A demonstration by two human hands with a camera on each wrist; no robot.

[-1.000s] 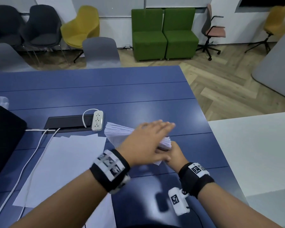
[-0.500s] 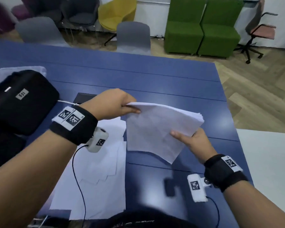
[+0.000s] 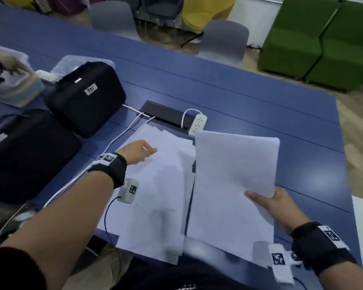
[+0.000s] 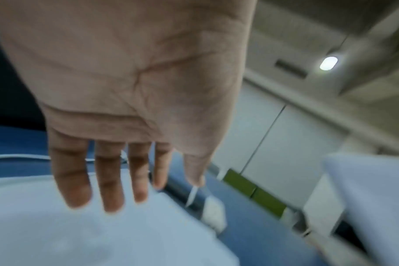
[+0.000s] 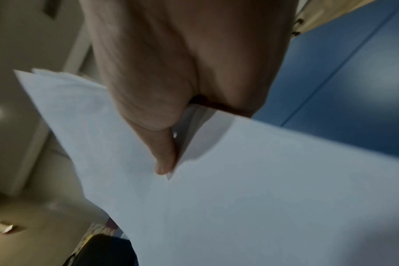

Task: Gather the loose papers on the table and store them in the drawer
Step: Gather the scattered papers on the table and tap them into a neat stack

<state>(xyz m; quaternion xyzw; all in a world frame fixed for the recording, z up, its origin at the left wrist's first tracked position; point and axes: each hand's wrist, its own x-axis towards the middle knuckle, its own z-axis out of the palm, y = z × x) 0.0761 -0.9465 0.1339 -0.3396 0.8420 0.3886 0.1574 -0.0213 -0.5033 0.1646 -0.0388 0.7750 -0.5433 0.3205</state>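
Observation:
My right hand [image 3: 268,200] pinches a stack of white papers [image 3: 233,185] by its right edge, holding it above the blue table [image 3: 260,105]. In the right wrist view the thumb [image 5: 164,154] presses on the stack of papers [image 5: 262,207]. Several loose white sheets [image 3: 159,195] lie spread on the table to the left of the stack. My left hand [image 3: 138,152] hovers over their far left part with fingers straight and empty. The left wrist view shows its fingers [image 4: 107,180] extended above the loose sheets [image 4: 80,225]. No drawer is in view.
Two black cases [image 3: 86,95] [image 3: 27,155] sit at the left. A white power strip [image 3: 198,123] lies by a black cable hatch [image 3: 166,114], with white cables [image 3: 117,137] running past the sheets. Grey, yellow and green chairs stand beyond the table.
My left hand has let go of the stack and moved left over the loose sheets. The right hand alone now holds the stack, turned more upright, to the right.

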